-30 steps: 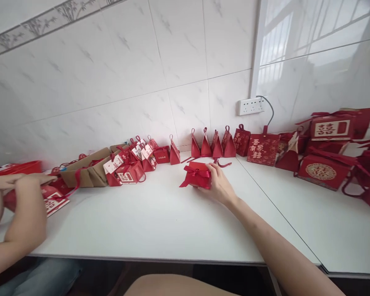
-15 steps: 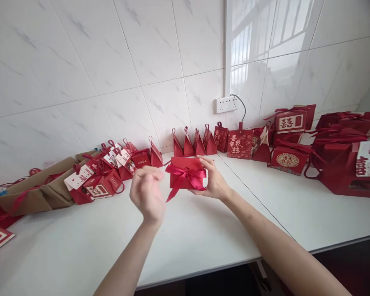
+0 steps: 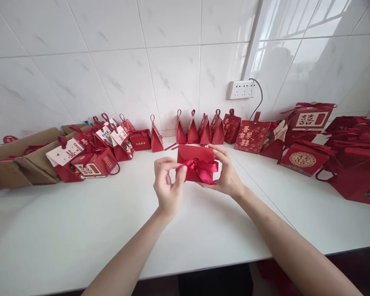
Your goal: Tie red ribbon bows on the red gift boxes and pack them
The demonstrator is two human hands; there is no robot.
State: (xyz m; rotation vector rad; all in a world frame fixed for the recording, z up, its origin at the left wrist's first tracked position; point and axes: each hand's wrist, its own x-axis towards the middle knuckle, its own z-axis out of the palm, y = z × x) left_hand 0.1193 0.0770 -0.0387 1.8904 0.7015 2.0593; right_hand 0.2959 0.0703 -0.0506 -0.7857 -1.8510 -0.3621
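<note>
A small red gift box (image 3: pixel 189 152) is held up above the white table, its front facing me. Across that front runs a shiny red ribbon (image 3: pixel 205 167) tied in a bow. My right hand (image 3: pixel 226 174) grips the box by its right side, fingers on the upper edge and thumb low near the bow. At the left side, my left hand (image 3: pixel 169 183) pinches the left part of the ribbon bow between thumb and fingers. The ribbon's left end is mostly hidden behind those fingers.
Triangular red boxes with loops (image 3: pixel 193 130) line the tiled wall. Left are more red boxes (image 3: pixel 95 163) and brown cardboard packaging (image 3: pixel 40 164); right stand stacked red gift boxes (image 3: pixel 311 117) and a large red bag (image 3: pixel 357 176). A white power socket (image 3: pixel 241 89) hangs on the wall.
My left hand has come in from the left and closed on the bow's ribbon. My right hand still holds the box. The camera view has shifted left and tilted down slightly.
</note>
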